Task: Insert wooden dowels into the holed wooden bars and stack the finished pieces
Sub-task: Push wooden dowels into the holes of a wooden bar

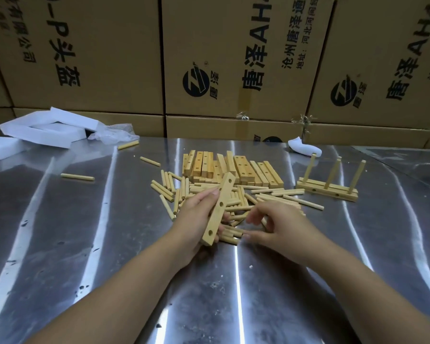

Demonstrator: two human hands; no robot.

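Cardboard boxes (109, 58) with black print are stacked in a wall behind the tabletop (109, 244). All are closed, so their contents cannot be seen.

The left hand (196, 214) grips one holed bar (220, 207), fingers curled round its edge. The bar is pale wood with three round holes along its upper face. It is tilted, near end low by the palm and far end raised over the dowel pile (163, 189).

The right hand (278, 224) is over the near edge of that pile, fingers bent down among the dowels and thumb out to the side. The fingers are blurred, and it cannot be told whether they hold a dowel.

Behind the pile lie loose holed bars (243, 170), laid side by side. To the right, apart from the pile, a finished piece (328, 189) lies flat with three dowels standing upright.

Three stray dowels (77, 177) lie to the left. White foam pieces (42, 130) and crumpled clear plastic (114, 134) are at the far left edge.
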